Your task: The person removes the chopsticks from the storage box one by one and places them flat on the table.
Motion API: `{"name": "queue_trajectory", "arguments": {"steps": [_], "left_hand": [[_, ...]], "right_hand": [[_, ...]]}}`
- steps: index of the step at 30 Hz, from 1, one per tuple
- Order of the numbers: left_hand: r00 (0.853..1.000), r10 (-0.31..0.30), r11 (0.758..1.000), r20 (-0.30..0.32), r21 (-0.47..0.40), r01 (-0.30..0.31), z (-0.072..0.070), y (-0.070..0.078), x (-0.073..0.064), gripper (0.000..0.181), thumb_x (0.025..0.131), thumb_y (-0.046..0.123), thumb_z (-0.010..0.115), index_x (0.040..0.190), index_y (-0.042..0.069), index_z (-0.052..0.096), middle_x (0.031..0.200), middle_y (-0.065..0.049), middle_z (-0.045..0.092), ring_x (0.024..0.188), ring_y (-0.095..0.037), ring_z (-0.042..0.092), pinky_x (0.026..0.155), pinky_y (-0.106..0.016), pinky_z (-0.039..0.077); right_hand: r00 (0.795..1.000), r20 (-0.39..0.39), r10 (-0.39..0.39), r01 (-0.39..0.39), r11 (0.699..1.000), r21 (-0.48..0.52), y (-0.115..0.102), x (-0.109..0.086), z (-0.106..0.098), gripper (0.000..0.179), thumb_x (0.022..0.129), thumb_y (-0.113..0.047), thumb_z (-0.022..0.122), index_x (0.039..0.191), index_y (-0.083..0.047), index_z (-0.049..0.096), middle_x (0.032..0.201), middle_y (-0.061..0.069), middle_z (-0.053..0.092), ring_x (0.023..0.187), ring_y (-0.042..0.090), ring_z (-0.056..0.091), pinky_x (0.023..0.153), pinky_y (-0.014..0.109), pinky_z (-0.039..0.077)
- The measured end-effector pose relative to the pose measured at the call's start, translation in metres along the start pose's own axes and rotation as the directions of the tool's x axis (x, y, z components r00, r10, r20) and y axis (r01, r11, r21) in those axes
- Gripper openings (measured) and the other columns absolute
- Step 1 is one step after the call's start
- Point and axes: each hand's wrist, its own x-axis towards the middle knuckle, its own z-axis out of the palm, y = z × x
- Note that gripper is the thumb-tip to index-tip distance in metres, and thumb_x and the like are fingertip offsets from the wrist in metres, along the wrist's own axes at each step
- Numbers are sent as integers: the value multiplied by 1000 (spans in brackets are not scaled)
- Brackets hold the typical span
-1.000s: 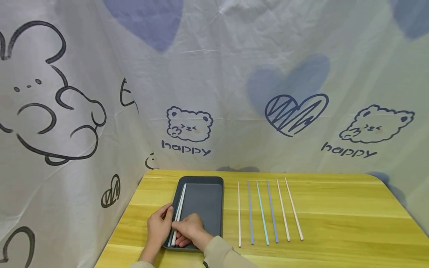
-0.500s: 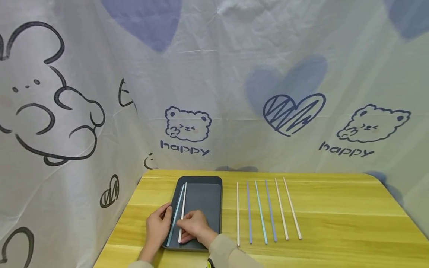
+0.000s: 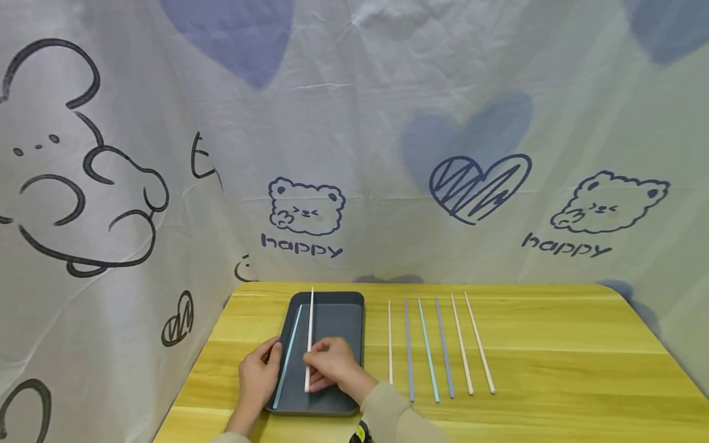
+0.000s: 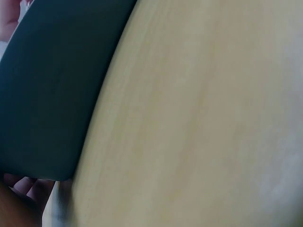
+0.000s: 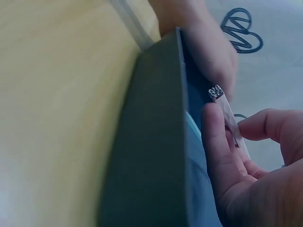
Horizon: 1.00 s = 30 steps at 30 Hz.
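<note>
A dark grey tray (image 3: pixel 338 406) lies on the table, its left rim held by my left hand (image 3: pixel 259 376). That hand's thumb is at the rim, and its fingers also show at the tray's edge in the left wrist view. My right hand (image 3: pixel 335 363) pinches a white chopstick (image 3: pixel 310 326) near its lower end, over the tray. In the right wrist view the chopstick's patterned end (image 5: pixel 216 91) points out past the fingertips. A light blue chopstick (image 3: pixel 287 357) lies slanted along the tray's left side, beside the left hand.
Right of the tray, several chopsticks lie in a spaced row: a pale pink one (image 3: pixel 390 338), a purple one (image 3: pixel 408 351), a light blue one (image 3: pixel 428 351), another purple one (image 3: pixel 444 347) and pale pink ones. A printed cloth (image 3: pixel 388 234) hangs behind the wooden table (image 3: pixel 554 363).
The white chopstick has moved right in my right hand, away from the light blue one it lay against, and now sits farther up the tray. The left hand stays at the rim.
</note>
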Motion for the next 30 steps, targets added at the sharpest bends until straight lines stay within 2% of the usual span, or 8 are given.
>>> {"name": "queue_trajectory", "arguments": {"steps": [8,13,22,30], "left_hand": [[1000,13,1000,-10,-3,-13,1,0,-1,28,105,18,65,125,5,77,118,-19,78,104,-30,76,83,-31,60],[1000,16,1000,-9,-5,-16,1,-1,-1,28,105,18,65,125,5,77,118,-19,78,105,-30,76,83,-30,60],[999,34,999,-18,-2,-34,-1,-2,0,27,105,18,65,124,5,78,113,-17,80,95,-23,75,76,-24,57],[1000,28,1000,-4,2,-28,-1,-1,-1,28,106,20,64,126,6,77,116,-17,79,98,-27,76,77,-24,57]], "right_hand": [[999,4,-42,42,999,-5,-9,-5,-22,16,83,-6,65,98,-1,69,68,8,64,48,15,62,50,37,61],[998,2,-65,65,998,-7,-13,-12,-37,17,84,-6,64,99,-2,68,67,8,63,48,15,62,49,36,60],[999,-8,-32,33,997,64,-12,-13,-64,26,82,-7,63,107,-1,67,66,5,62,47,14,62,48,33,59],[999,-49,-21,24,998,65,-8,-18,-93,28,83,-7,62,109,2,66,64,3,60,47,13,59,46,30,56]]}}
